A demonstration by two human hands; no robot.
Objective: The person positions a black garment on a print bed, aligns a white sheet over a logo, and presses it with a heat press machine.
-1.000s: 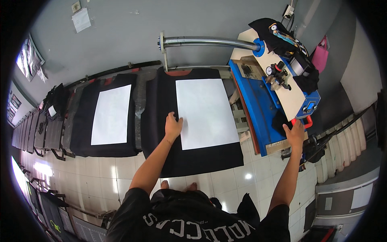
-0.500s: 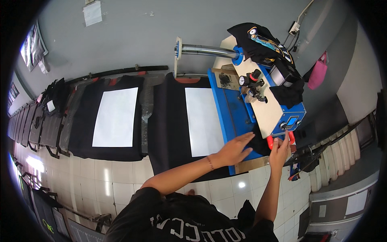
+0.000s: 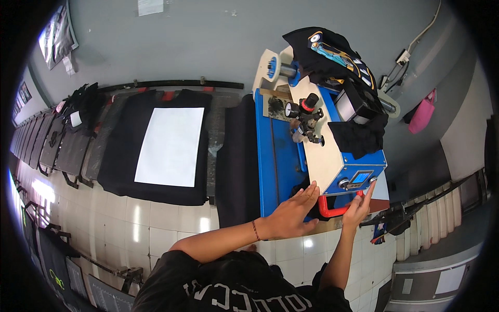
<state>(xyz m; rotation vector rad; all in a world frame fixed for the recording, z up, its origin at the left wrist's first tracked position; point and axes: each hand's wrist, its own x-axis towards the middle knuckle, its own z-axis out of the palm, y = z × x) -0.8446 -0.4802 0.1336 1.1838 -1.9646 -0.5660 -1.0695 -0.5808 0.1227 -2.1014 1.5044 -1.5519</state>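
- Left hand (image 3: pixel 290 214): fingers straight, unclamped, thumb apart.
- Red handle (image 3: pixel 326 210): rightward, long axis along press head (image 3: pixel 321 164) front edge.
- Right hand (image 3: pixel 356 212): nearer, index extended; grip on handle cannot be told.

Left hand (image 3: pixel 291 212): walled off at 1 o'clock by cream-topped heat-press head (image 3: pixel 313 169); free to pass at 10 o'clock, above black garment (image 3: pixel 122 161) and white sheet (image 3: pixel 171 148).
Blue press plate (image 3: pixel 273 156): passable at 11 o'clock from left hand, as far as stained board (image 3: pixel 277 108).
Red handle (image 3: pixel 327 212): barrier between both hands, at 3 o'clock from left, 9 o'clock from right.
Right hand (image 3: pixel 355 210): stopped at 12 o'clock by control panel (image 3: pixel 360 179); clear at 5 o'clock over tiled floor (image 3: pixel 377 255).
Press top: crowded at 12 o'clock by pressure regulator (image 3: pixel 307 117) and black cloth (image 3: pixel 358 139).
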